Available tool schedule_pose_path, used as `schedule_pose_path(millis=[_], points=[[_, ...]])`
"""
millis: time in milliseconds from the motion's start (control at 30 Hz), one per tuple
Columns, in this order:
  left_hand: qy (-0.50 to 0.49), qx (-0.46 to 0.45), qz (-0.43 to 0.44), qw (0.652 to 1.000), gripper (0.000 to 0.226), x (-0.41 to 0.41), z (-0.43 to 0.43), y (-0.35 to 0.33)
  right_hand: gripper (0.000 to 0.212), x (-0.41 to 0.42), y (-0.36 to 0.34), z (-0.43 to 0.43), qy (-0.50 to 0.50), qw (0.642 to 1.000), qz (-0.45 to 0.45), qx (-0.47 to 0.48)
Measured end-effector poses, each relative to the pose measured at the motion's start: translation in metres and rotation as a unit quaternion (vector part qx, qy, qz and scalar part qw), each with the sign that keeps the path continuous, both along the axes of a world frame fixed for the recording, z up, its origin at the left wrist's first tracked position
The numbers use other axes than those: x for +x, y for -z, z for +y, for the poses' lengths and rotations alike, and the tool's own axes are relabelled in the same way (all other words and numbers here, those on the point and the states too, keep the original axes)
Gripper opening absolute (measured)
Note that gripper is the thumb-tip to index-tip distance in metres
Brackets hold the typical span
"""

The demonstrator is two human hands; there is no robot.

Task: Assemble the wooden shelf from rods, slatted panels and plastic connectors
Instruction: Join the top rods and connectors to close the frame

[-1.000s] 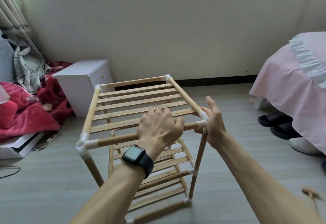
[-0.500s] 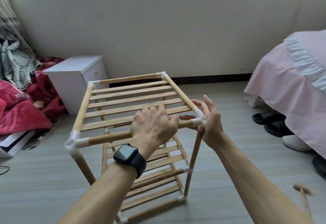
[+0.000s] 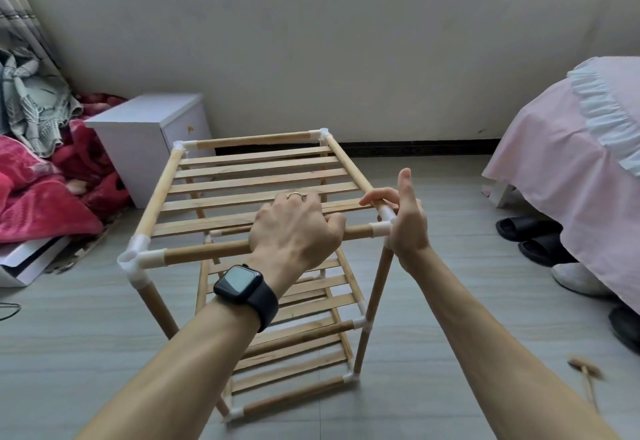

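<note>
While upright, shelf [image 3: 256,163] (left hand [image 3: 298,228] atop)

Three-tier wooden shelf [image 3: 277,301] upright on floor, under both hands. Left hand [image 3: 298,228], smartwatch [image 3: 239,282] on wrist, ring [image 3: 295,196] on finger, curls over front top rod [image 3: 207,252], nearer its right end. Right hand [image 3: 407,221] against near-right corner connector [image 3: 382,228]: fingers hooked over right side rod [image 3: 346,162], thumb up. Top slatted panel [image 3: 256,176] just beyond left knuckles. White bedside cabinet [image 3: 138,148], red blanket [image 3: 34,197] well left of left hand. Pink-covered bed [image 3: 571,169], black slippers [image 3: 526,228] right of right hand. Blurred wooden mallet [image 3: 585,370] beside right forearm.
</note>
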State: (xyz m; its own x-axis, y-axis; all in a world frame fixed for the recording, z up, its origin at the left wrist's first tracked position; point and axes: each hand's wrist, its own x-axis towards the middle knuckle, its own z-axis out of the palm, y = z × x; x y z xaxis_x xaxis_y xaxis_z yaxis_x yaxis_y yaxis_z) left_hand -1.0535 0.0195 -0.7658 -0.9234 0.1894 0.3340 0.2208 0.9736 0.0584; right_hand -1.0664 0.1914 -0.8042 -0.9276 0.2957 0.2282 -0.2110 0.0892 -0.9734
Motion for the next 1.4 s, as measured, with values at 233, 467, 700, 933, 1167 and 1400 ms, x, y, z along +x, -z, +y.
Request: schedule_pose_path(millis=[233,467,700,933,1167,1400], points=[[0.028,-0.004,-0.018,0.999,0.055,-0.007,-0.018,-0.003,0.071,0.002,0.017,-0.007,-0.105,0.993,0.026,0.042],[0.021,-0.016,-0.025,0.999,0.061,-0.013,-0.021,-0.005,0.065,-0.001,0.019,-0.018,-0.1,0.993,0.011,-0.061],[0.009,-0.025,-0.012,1.0,0.057,-0.015,-0.019,-0.005,0.076,-0.007,0.02,-0.023,-0.044,0.993,-0.008,-0.106],[0.044,-0.036,-0.013,0.998,0.07,-0.016,-0.028,-0.002,0.066,0.002,0.016,-0.025,-0.048,0.996,-0.035,-0.061],[0.08,-0.073,-0.132,0.985,0.099,-0.027,-0.076,-0.01,0.096,0.022,-0.018,-0.009,-0.073,0.842,0.093,0.526],[0.077,-0.077,-0.078,0.991,0.07,-0.019,-0.08,-0.01,0.055,0.002,-0.049,-0.06,-0.116,0.693,0.011,0.711]])
